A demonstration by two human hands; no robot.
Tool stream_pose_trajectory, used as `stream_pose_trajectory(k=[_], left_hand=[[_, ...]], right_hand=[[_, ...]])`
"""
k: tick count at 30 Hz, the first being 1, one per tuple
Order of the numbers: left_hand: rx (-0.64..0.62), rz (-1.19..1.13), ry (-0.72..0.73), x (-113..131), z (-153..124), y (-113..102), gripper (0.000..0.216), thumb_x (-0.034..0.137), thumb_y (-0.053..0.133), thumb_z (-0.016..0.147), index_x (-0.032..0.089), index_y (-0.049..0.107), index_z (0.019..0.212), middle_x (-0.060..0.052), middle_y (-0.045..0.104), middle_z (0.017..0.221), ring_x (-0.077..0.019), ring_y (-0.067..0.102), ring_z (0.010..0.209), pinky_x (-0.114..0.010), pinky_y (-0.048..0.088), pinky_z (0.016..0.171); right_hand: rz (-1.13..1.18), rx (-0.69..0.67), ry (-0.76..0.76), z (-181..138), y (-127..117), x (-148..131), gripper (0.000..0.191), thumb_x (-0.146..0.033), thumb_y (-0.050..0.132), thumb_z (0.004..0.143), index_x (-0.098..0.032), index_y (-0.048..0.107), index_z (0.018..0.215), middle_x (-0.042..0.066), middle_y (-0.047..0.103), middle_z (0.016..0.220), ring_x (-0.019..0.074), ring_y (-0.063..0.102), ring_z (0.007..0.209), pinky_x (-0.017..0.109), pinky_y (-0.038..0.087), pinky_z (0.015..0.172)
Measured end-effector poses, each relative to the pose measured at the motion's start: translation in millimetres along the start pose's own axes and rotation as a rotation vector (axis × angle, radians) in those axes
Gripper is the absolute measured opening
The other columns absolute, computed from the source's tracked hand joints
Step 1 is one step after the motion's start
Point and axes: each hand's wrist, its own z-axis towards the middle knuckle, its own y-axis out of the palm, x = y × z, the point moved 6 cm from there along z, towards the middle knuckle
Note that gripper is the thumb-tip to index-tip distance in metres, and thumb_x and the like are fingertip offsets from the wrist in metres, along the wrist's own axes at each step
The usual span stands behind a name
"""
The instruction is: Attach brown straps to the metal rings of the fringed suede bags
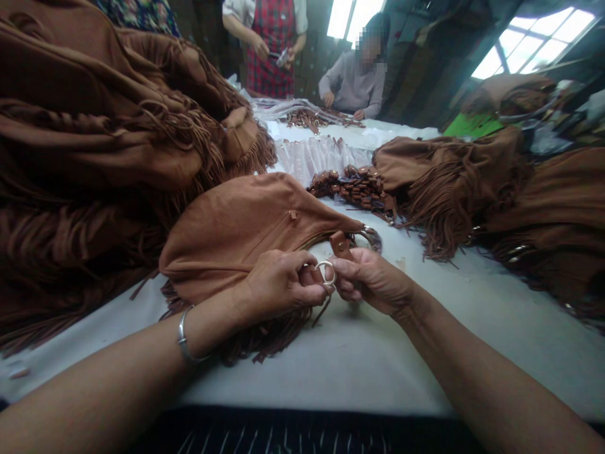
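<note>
No legible txt, nos., brands or signs in view. Bright green flat sheet, approx. 2 o'clock, & red-and-black checked cloth apron, approx. 12 o'clock: nothing readable. Small round metal snap on brown leather strap tab, nr. centre: too small to read.

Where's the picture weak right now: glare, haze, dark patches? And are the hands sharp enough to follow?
Head view, top right: the window is blown out, with haze around it; head view, left: the lower fringed pile sinks into shadow; head view, far side: the person in the checked apron looks soft; head view, centre: left hand, right hand and metal ring read fairly clearly.
</note>
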Motion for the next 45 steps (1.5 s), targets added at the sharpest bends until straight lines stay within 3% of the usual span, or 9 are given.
stream_pose_trajectory(k=[3,5,11,17,20,28,34,39,45], left_hand=[[0.002,-0.028,0.004,0.2,-1.0,0.2,0.020,0.032,0.064,0.072,0.016,0.063,0.085,0.003,0.060,0.061,-0.0079,0.052,0.052,-0.017,0.035,0.050],[-0.025,0.021,0.040,2.8,-2.1,2.3,0.021,0.034,0.065,0.072,0.017,0.063,0.084,0.003,0.060,0.062,-0.0084,0.052,0.053,-0.018,0.035,0.051],[-0.067,0.180,0.204,12.0,-7.3,3.6,0.026,0.036,0.065,0.071,0.018,0.062,0.089,0.000,0.062,0.076,-0.0117,0.054,0.064,-0.020,0.037,0.057],[0.020,0.150,0.181,11.5,-8.0,-3.5,0.024,0.037,0.061,0.075,0.016,0.063,0.087,0.000,0.064,0.070,-0.0119,0.056,0.060,-0.021,0.038,0.056],[0.016,0.158,0.148,11.3,-7.5,-2.3,0.025,0.039,0.059,0.078,0.016,0.063,0.084,0.000,0.064,0.069,-0.0121,0.057,0.060,-0.021,0.038,0.055],[0.027,0.420,0.193,15.4,-11.3,7.8,0.032,0.045,0.054,0.081,0.015,0.061,0.092,-0.004,0.059,0.079,-0.0157,0.055,0.069,-0.026,0.040,0.062],[-0.016,0.397,0.228,15.5,-11.6,9.2,0.028,0.045,0.050,0.085,0.019,0.061,0.084,-0.003,0.057,0.079,-0.0145,0.053,0.069,-0.025,0.039,0.063],[0.032,0.497,0.182,22.8,-12.1,10.7,0.029,0.045,0.045,0.087,0.019,0.058,0.085,-0.004,0.057,0.078,-0.0188,0.054,0.075,-0.031,0.039,0.068],[0.068,0.761,0.215,33.9,-14.4,30.9,0.032,0.043,0.041,0.088,0.015,0.054,0.082,-0.008,0.056,0.077,-0.0244,0.053,0.075,-0.036,0.037,0.068]], right_hand=[[0.010,0.125,-0.090,-6.6,0.4,2.5,0.029,-0.037,0.071,0.074,-0.011,0.059,0.072,-0.003,0.047,0.055,0.0042,0.038,0.046,0.012,0.030,0.039],[0.025,0.155,-0.052,-7.8,0.4,7.3,0.031,-0.038,0.071,0.073,-0.012,0.056,0.069,-0.003,0.045,0.056,0.0034,0.035,0.045,0.012,0.029,0.037],[-0.022,-0.085,0.231,-1.4,3.8,7.1,0.033,-0.036,0.074,0.068,-0.012,0.052,0.063,-0.005,0.043,0.048,0.0025,0.031,0.038,0.012,0.026,0.031],[-0.139,-0.001,0.057,-7.6,-1.6,-1.6,0.030,-0.039,0.069,0.074,-0.010,0.060,0.075,0.001,0.056,0.069,0.0040,0.043,0.047,0.013,0.034,0.038],[-0.145,0.090,-0.040,-12.1,-4.2,1.4,0.032,-0.041,0.067,0.076,-0.011,0.059,0.073,0.000,0.052,0.061,0.0048,0.043,0.048,0.014,0.034,0.040],[-0.169,0.003,0.217,-0.2,-0.5,5.0,0.036,-0.041,0.069,0.072,-0.014,0.048,0.066,-0.006,0.043,0.050,0.0033,0.035,0.036,0.014,0.027,0.032],[-0.559,0.024,0.039,-15.3,-5.0,-19.9,0.039,-0.053,0.042,0.089,-0.015,0.045,0.086,-0.005,0.047,0.053,0.0051,0.039,0.036,0.014,0.028,0.033],[-0.636,-0.096,0.116,-41.5,-11.8,-18.7,0.038,-0.051,0.040,0.091,-0.014,0.044,0.084,-0.004,0.046,0.056,0.0060,0.041,0.041,0.015,0.031,0.036],[-0.661,-0.158,0.130,-49.0,-13.3,-6.2,0.037,-0.047,0.032,0.095,-0.013,0.045,0.087,-0.005,0.044,0.050,0.0059,0.037,0.038,0.017,0.031,0.039]])
